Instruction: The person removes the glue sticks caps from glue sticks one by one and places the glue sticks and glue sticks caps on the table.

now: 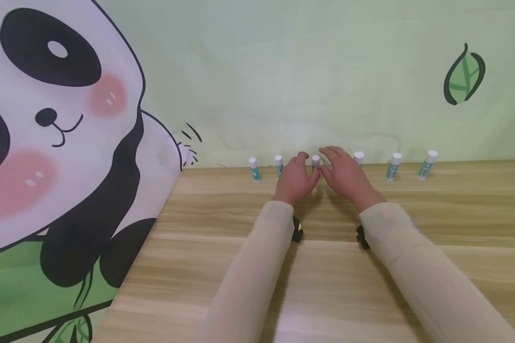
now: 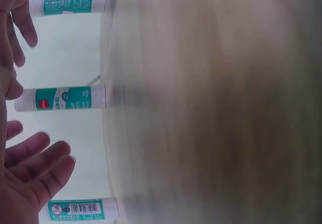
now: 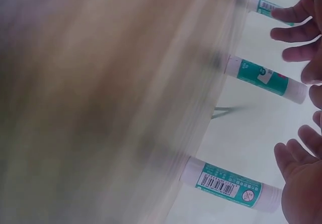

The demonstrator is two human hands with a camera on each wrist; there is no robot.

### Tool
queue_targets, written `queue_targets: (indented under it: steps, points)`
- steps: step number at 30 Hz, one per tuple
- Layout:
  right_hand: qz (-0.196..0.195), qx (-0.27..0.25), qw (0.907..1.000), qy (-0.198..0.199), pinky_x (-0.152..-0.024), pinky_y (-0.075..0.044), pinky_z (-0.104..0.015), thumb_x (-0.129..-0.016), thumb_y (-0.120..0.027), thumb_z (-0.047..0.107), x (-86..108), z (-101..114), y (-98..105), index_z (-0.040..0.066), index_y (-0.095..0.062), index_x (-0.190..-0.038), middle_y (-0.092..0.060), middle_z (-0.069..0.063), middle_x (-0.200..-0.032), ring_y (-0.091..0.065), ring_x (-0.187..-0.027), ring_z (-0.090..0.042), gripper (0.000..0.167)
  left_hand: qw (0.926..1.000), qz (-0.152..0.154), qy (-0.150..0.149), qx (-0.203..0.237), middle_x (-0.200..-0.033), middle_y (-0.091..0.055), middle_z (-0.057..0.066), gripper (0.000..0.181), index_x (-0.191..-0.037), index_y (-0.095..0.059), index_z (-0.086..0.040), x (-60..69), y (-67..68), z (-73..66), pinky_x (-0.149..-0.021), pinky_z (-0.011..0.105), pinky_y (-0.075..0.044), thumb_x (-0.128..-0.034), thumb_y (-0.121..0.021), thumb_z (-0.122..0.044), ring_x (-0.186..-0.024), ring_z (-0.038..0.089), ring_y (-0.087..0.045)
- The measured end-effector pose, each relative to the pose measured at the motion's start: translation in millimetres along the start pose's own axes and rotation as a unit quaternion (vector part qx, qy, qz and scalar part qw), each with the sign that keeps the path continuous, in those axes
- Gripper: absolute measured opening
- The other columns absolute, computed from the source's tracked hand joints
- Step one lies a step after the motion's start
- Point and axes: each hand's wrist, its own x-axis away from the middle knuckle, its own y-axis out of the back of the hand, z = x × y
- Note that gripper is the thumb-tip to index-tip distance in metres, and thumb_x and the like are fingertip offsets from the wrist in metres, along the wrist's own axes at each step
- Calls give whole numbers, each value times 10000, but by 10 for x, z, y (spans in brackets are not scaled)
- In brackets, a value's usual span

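Observation:
In the middle of a row, a glue stick (image 1: 315,161) with a white cap and teal label stands upright on the table. My left hand (image 1: 296,178) is just to its left and my right hand (image 1: 345,176) just to its right. Both hands have loosely bent, spread fingers, with thumbs close to the cap. In the left wrist view the middle glue stick (image 2: 63,98) stands between the hands; whether a thumb touches it I cannot tell. Behind the left hand, another glue stick (image 1: 279,161) is partly hidden. The right hand partly covers a further one (image 1: 358,156).
More upright glue sticks stand along the table's back edge: one (image 1: 254,170) at the left, two at the right (image 1: 393,166) (image 1: 427,165). The wood-grain table (image 1: 317,281) meets a pale green backdrop (image 1: 283,85) with a printed panda (image 1: 124,157) at the left.

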Motion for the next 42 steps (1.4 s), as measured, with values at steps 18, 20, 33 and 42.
queue_targets:
  steps: [18,20,33,42]
  points:
    - [-402,-540,9969,-406,-1088,-371,-523,-991,-547,193,19,-110,156,-19,-496,-1336,-486,-230,-1397,-445,-1316,-378,408,9767,544,501,2013,-1177,-652,121,412,-1213,-490,-124,-163,-98,-12,-830,377,-545,-942,-541,-430,-1043,228,-634]
    - [-392,-575,9965,-473,-1049,-414,-524,-993,-545,208,1,-125,173,0,-485,-1360,-498,-228,-1391,-501,-1264,-388,426,9746,488,556,2111,-1173,-651,116,434,-1205,-492,-129,-190,-107,-41,-825,372,-544,-936,-549,-465,-1034,222,-633]
    - [72,-1685,9813,-927,-1026,-471,-462,-989,-562,275,-62,-125,47,93,-441,-1431,-471,-152,-1461,-478,-1328,-345,493,9636,376,801,2522,-1157,-659,82,491,-1259,-489,-174,-199,-155,31,-862,374,-542,-894,-631,-470,-1066,211,-623]
    - [149,-1738,9795,-1004,-1027,-463,-494,-970,-582,357,-117,-78,-55,162,-493,-1392,-496,-108,-1453,-510,-1303,-348,474,9606,492,675,2652,-1156,-656,61,506,-1291,-484,-187,-213,-154,186,-839,344,-546,-883,-674,-418,-1061,196,-624]
